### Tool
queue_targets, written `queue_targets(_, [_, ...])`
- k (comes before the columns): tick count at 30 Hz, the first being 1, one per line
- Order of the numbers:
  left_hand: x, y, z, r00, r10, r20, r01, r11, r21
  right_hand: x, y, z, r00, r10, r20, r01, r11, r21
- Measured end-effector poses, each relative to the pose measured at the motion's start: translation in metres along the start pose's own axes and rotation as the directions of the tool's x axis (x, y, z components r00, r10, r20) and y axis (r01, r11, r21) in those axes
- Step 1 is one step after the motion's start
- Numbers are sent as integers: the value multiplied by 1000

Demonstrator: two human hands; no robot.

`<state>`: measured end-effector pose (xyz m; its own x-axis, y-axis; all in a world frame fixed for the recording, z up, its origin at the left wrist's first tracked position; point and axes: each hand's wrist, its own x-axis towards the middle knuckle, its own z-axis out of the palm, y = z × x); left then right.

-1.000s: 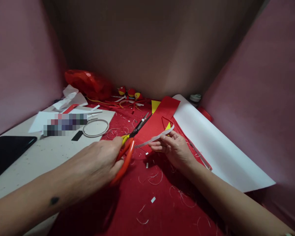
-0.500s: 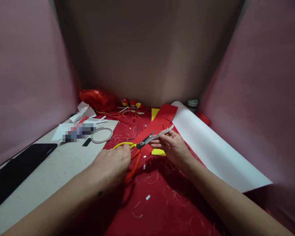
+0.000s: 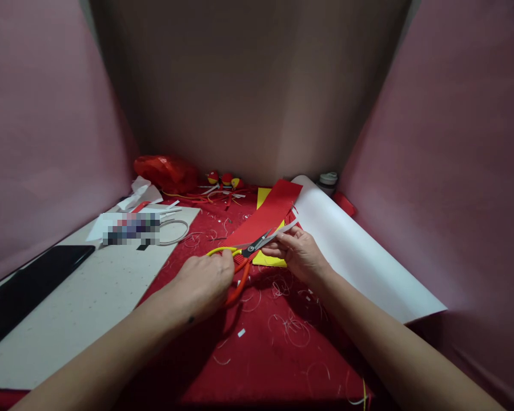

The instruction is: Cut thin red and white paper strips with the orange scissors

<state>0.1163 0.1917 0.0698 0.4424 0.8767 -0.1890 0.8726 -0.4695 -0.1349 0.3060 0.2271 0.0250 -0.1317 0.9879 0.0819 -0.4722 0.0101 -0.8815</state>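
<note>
My left hand [image 3: 211, 278] is closed round the handles of a pair of scissors [image 3: 249, 251], one handle yellow and one orange-red. The blades stand apart and point right, at a thin white strip [image 3: 288, 225]. Between thumb and fingers my right hand [image 3: 298, 249] pinches this strip; its far end sticks up past the fingertips. Whether the blades touch the strip I cannot tell. Beneath and behind the hands lie a long red sheet [image 3: 269, 210] and yellow sheets [image 3: 269, 260].
A roll of white paper [image 3: 355, 262] lies at the right. On the left are a pale board [image 3: 111, 308], a black flat object [image 3: 34, 285] and a ring of grey cord [image 3: 184, 233]. A red bag [image 3: 167, 172] and small red-yellow figures [image 3: 226, 180] sit behind. Threads and scraps litter the red cloth [image 3: 257, 365].
The view has shifted, so the surroundings sit a little further left. My left hand and the scissors are slightly closer to my right hand. Both hands keep their hold.
</note>
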Motion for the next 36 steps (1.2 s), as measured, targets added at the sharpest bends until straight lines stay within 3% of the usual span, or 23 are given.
queue_targets(23, [8,-7,17,1000,27,-13,-27,998,53,-3,2,-2,1000,-4,-7,3,999,-52])
queue_targets(36, [10,-10,14,999,30,17,-30,999,-39,-4,2,-6,1000,4,-12,-5,997,-71])
